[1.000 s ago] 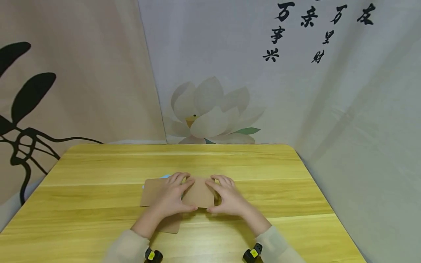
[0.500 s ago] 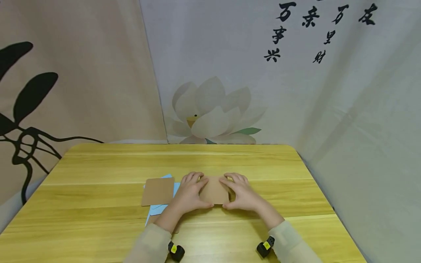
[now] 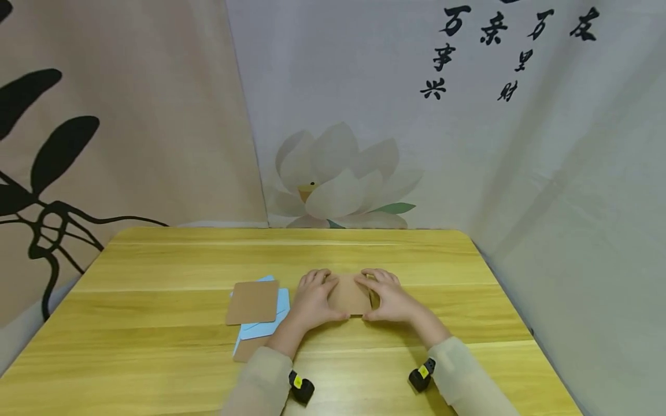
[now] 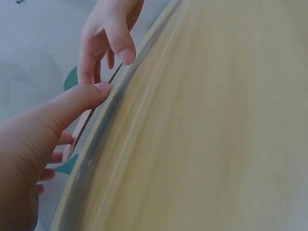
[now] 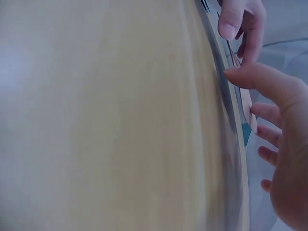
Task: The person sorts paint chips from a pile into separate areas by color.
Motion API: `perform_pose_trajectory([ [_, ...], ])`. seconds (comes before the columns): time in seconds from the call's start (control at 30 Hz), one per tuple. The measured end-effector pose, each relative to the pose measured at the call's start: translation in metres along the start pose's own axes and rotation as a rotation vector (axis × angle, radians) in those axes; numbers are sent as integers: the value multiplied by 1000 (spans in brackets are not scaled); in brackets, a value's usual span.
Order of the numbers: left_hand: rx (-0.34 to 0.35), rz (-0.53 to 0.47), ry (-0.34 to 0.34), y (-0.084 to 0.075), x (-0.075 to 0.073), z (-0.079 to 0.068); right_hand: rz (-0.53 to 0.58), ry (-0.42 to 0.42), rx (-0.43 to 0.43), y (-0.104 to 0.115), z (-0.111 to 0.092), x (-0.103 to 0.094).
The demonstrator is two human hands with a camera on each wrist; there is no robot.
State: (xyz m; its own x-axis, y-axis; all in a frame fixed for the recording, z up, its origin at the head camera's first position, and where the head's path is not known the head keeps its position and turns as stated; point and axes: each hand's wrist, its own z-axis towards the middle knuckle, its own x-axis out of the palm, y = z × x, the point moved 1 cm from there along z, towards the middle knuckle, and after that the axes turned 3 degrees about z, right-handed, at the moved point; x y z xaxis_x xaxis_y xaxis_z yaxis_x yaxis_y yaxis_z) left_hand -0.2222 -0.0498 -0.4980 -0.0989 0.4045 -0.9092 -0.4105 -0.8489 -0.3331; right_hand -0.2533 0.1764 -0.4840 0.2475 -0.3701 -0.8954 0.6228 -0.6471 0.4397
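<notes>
Between my two hands is a thin square brown card (image 3: 347, 296), lifted a little from the wooden table in the head view. My left hand (image 3: 315, 297) grips its left edge, thumb at the near side and fingers at the far side. On the right edge, my right hand (image 3: 391, 297) holds it in the same way. The left wrist view shows the card (image 4: 85, 124) nearly edge-on, pinched by both hands. From the right wrist, the card (image 5: 246, 102) appears as a narrow strip behind the thumb.
Left of my hands, another brown square card (image 3: 252, 301) lies over light blue paper (image 3: 260, 329). A further brown piece (image 3: 248, 348) sticks out below, partly hidden by my left arm. The table's (image 3: 156, 254) far edge meets a printed curtain (image 3: 333, 115).
Both hands have carried the brown card to the right and slightly away from me. The blue paper and the brown card at the left, partly covered by my left hand before, now show more.
</notes>
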Motion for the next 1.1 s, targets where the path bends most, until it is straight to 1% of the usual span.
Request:
perform_pose_trajectory([
  [0.17,-14,-19,30,-5,5,9,24,19,39,-12,0,-1],
  [0.33,-14,-40,31,-7,11,15,41,35,64,-22,-1,-3],
  [0.47,-16,-57,32,-6,17,15,63,51,64,-25,-2,-3],
  [0.63,-35,-87,55,-4,20,12,84,82,56,-27,-3,-3],
  [0.8,-46,-112,53,-5,19,11,88,102,47,-27,-4,-4],
  [0.9,-45,-117,47,-5,17,11,89,104,46,-27,-4,-4],
  [1.1,-42,-113,56,-4,16,10,86,94,55,-26,-4,-5],
])
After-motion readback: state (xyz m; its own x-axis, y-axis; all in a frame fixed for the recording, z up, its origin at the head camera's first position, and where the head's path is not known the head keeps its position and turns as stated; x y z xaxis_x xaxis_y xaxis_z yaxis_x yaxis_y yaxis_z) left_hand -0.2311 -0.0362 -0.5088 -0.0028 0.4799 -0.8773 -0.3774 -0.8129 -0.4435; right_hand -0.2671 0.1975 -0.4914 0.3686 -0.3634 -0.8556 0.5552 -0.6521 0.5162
